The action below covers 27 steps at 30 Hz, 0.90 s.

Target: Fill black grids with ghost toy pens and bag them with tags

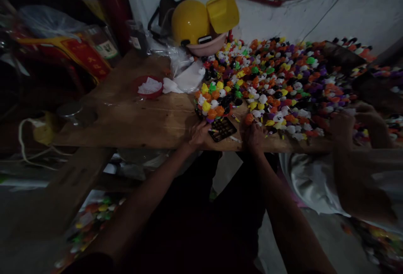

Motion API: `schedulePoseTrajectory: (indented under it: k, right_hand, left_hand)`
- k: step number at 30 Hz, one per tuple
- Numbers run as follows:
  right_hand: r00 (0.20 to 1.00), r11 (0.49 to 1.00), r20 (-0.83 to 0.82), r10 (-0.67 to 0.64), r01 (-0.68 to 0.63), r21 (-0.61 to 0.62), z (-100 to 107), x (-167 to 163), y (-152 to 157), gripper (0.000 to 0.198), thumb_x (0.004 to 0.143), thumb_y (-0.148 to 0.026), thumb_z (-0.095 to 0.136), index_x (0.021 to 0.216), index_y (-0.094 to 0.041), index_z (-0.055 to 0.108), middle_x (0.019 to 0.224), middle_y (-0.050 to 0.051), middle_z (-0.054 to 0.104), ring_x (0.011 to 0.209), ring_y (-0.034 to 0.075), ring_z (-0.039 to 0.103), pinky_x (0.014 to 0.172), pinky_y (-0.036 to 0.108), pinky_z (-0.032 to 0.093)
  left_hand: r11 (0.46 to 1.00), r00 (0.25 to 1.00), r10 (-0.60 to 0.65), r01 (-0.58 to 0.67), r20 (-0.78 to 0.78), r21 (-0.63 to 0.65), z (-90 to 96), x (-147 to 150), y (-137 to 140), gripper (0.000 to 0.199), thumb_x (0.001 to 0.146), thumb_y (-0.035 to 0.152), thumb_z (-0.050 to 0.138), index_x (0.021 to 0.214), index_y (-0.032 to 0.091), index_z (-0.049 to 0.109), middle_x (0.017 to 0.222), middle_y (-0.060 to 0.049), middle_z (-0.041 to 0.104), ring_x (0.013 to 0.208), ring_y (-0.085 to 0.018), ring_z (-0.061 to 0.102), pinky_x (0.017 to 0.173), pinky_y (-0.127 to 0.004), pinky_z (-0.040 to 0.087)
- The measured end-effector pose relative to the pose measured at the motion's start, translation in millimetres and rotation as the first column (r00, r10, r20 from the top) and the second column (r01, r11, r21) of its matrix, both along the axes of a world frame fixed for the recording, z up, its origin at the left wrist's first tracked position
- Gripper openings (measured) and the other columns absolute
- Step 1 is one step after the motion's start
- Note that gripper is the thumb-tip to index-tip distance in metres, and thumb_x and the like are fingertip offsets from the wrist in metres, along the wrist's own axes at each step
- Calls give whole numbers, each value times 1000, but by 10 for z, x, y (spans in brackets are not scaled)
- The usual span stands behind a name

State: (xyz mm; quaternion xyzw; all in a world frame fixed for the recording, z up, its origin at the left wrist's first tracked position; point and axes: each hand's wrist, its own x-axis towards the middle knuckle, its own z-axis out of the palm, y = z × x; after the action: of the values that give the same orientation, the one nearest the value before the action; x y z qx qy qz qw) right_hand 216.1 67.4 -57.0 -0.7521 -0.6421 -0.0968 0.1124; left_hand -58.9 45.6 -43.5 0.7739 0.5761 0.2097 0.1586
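A black grid tray [224, 129] lies near the table's front edge. Small coloured figures [211, 102] stand packed over its far part, while the near cells show bare. My left hand [199, 134] is closed at the tray's left edge; a short patterned stick [214, 130] lies by its fingertips. To the right of the tray, my right hand [255, 139] has its fingers closed just below an orange figure [249, 118], seemingly gripping its lower end. A yellow patterned stick [235, 118] lies between the hands. Dim light blurs the finger details.
A big heap of figures [283, 76] covers the table's right side. Another person's hands [355, 118] are at the right. A red bowl [147, 87] with white pieces, plastic bags [189, 74] and a yellow helmet [190, 22] over a pink basin [208, 46] stand left and behind.
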Motion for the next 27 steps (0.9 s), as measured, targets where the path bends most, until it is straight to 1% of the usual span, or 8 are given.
schedulePoseTrajectory:
  k: [4,7,11,15,19,23,25,27]
  right_hand:
    - [1000,999,17,19,-20,31,-19,17,22,31,101,-22,41,115,-11,67,115,20,71,107,32,61,94,44,37]
    - [1000,999,0,16,-16,41,-35,24,82,34,101,-25,41,120,-11,65,118,22,69,111,35,60,96,49,37]
    - [998,993,-43,42,-37,116,51,-1,41,35,100,-27,39,119,-15,66,116,21,68,110,35,60,97,50,41]
    - [966,951,-90,244,-220,219,256,-217,-390,45,98,-29,40,137,-19,60,135,20,61,121,34,57,100,50,45]
    - [797,803,-102,595,-593,53,299,-617,-830,52,101,-29,41,152,-27,53,152,15,52,127,31,57,103,47,47]
    - [789,791,-118,603,-610,-41,196,-803,-869,44,107,-28,39,141,-33,66,137,12,64,116,28,60,97,44,48]
    - [775,780,-119,621,-626,-6,177,-768,-838,40,107,-28,43,136,-35,70,132,10,66,112,27,59,95,42,48]
    - [749,755,-95,656,-654,48,198,-690,-843,37,106,-27,47,132,-36,72,128,9,67,109,27,59,93,42,49]
  left_hand:
    - [998,987,63,-65,151,11,29,-73,-209,34,98,11,50,119,25,74,144,-7,63,128,-25,63,107,-35,53]
    - [991,953,134,-135,272,-13,26,-114,-365,36,96,10,53,128,20,66,131,-10,70,120,-22,67,107,-35,54]
    - [974,813,108,30,572,-226,-4,-148,-432,60,84,8,61,141,18,51,116,-8,75,102,-18,71,91,-30,58]
    - [865,656,100,314,748,-391,14,-160,-426,68,74,5,61,140,20,52,115,-6,75,93,-14,71,78,-24,54]
    - [679,546,149,549,825,-486,54,-110,-415,81,75,14,69,151,21,43,115,-8,73,72,-11,68,67,-24,52]
    - [639,630,56,573,775,-512,61,-71,-406,89,77,14,68,159,15,34,86,-2,70,61,-12,63,59,-24,49]
    - [691,699,-29,531,714,-491,109,-100,-419,84,79,13,67,158,14,37,96,-6,74,74,-17,70,68,-28,55]
    - [795,773,-108,445,624,-413,210,-160,-458,80,77,13,75,151,17,48,124,-12,73,105,-23,73,90,-35,60]
